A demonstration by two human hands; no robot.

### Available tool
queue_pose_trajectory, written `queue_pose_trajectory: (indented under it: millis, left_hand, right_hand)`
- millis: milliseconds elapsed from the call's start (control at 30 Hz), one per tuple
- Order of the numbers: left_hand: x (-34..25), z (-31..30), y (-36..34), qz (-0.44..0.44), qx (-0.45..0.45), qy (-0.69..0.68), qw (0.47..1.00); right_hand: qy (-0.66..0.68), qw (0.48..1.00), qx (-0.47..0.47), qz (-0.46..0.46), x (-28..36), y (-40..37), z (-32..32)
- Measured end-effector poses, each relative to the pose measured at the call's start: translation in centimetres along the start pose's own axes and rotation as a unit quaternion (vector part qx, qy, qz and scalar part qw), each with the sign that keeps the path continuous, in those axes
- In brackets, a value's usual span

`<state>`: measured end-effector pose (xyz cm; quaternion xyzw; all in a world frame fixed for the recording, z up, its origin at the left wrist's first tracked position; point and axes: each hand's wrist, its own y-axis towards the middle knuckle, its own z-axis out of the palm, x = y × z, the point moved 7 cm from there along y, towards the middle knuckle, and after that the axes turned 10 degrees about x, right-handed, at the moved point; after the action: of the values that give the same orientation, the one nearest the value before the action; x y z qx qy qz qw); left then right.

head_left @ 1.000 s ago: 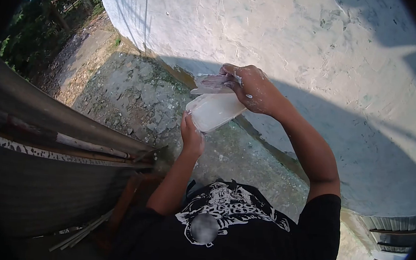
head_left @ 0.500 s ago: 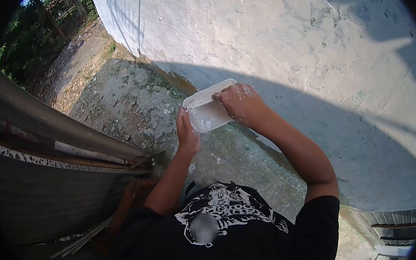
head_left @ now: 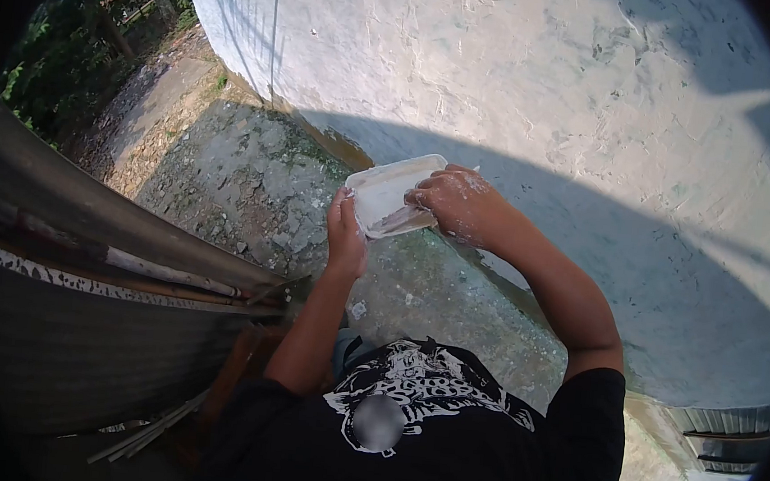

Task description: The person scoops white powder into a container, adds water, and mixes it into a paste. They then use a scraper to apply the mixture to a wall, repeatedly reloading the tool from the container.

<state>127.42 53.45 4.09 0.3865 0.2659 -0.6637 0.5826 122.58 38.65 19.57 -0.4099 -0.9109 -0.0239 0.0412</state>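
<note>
My left hand (head_left: 346,237) grips the near left edge of a shallow white plastic tray (head_left: 373,185), thumb and fingers wrapped on its rim. White paste is smeared over the tray's inside. Over the tray's right side, my right hand (head_left: 454,201) is closed, its knuckles spotted with white paste. It holds what looks like a flat scraper (head_left: 402,221), whose greyish blade lies low in the tray; the fingers hide most of it. The tray is tilted in front of my body, near the foot of the wall.
A rough white-coated wall (head_left: 524,80) rises ahead and to the right, partly in shadow. Cracked concrete ground (head_left: 254,185) runs along its base. Corrugated sheeting (head_left: 78,343) with poles stands at left, thin sticks (head_left: 148,430) below it. Trees (head_left: 74,53) grow at far left.
My right hand has turned and moved slightly right and down over the tray, showing more of its white inside. The tray has tipped a little; my left hand keeps hold of it.
</note>
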Motion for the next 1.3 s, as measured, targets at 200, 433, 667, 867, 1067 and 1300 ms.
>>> queue_pose_trajectory:
  millis: [200, 433, 667, 867, 1067, 1300]
  left_hand:
    - [0.0, 0.6, -0.6, -0.01, -0.047, -0.055, 0.997]
    - [1.1, 1.5, -1.9, -0.083, -0.045, -0.141, 0.985]
    - [1.0, 2.1, -2.0, -0.062, 0.021, -0.173, 0.983]
    - [-0.9, 2.3, -2.1, -0.034, -0.047, -0.104, 0.993]
    - [-0.8, 1.0, -1.9, -0.032, -0.056, -0.118, 0.991]
    - [-1.2, 0.8, -1.2, 0.028, 0.006, 0.019, 0.999]
  right_hand:
    - [-0.028, 0.999, -0.015, 0.007, 1.4, 1.6, 1.1]
    - [-0.075, 0.987, -0.141, 0.005, 0.7, 1.9, 2.3]
    - [-0.046, 0.988, -0.136, 0.049, -0.4, 1.7, -0.1]
    - [-0.061, 0.988, -0.138, -0.01, -0.7, 1.1, 1.5]
    - [0.013, 0.999, -0.044, -0.006, -1.3, -0.1, 1.6]
    - [0.056, 0.994, -0.065, 0.072, -1.7, 0.0, -0.7]
